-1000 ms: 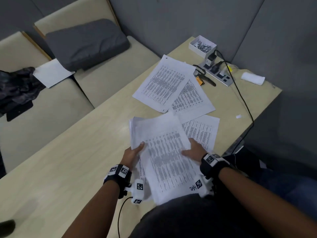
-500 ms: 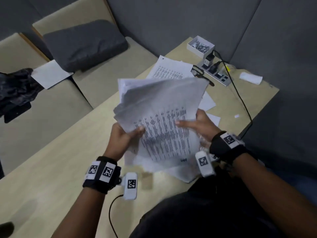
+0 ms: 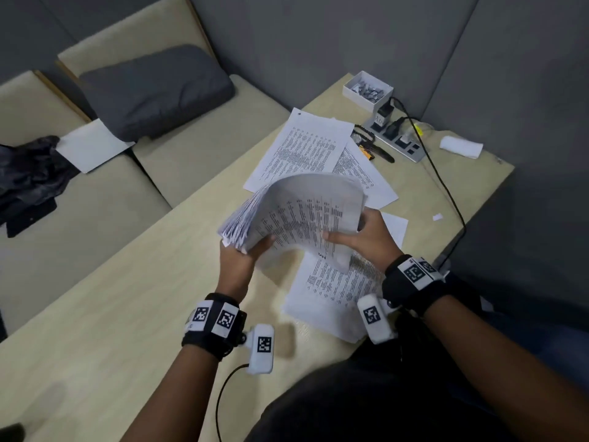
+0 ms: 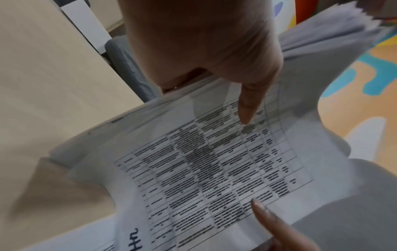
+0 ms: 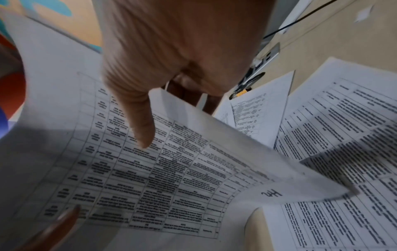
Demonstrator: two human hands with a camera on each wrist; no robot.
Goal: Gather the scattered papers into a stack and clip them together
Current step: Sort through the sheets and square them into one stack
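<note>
A thick bundle of printed papers (image 3: pixel 302 215) arches above the table, held by both hands. My left hand (image 3: pixel 245 256) grips its left edge, thumb on the top sheet (image 4: pixel 214 161). My right hand (image 3: pixel 363 237) pinches its right edge, thumb on the printed table (image 5: pixel 161 169) and fingers underneath. Loose sheets stay on the wooden table (image 3: pixel 127 314): one (image 3: pixel 334 295) under the bundle near me, two overlapping ones (image 3: pixel 306 148) farther off. A white box of clips (image 3: pixel 368 90) stands at the far corner.
A power strip (image 3: pixel 398 138) with plugs and a black cable (image 3: pixel 446 193) runs along the far right edge. A dark tool (image 3: pixel 373 148) lies beside it, a white wad (image 3: pixel 460 146) farther right. Left of the table is a beige bench with a grey cushion (image 3: pixel 153 90).
The bundle went from lying on the table to lifted in both hands, and has now bent into an arch and tipped away from me. One sheet stayed on the table beneath.
</note>
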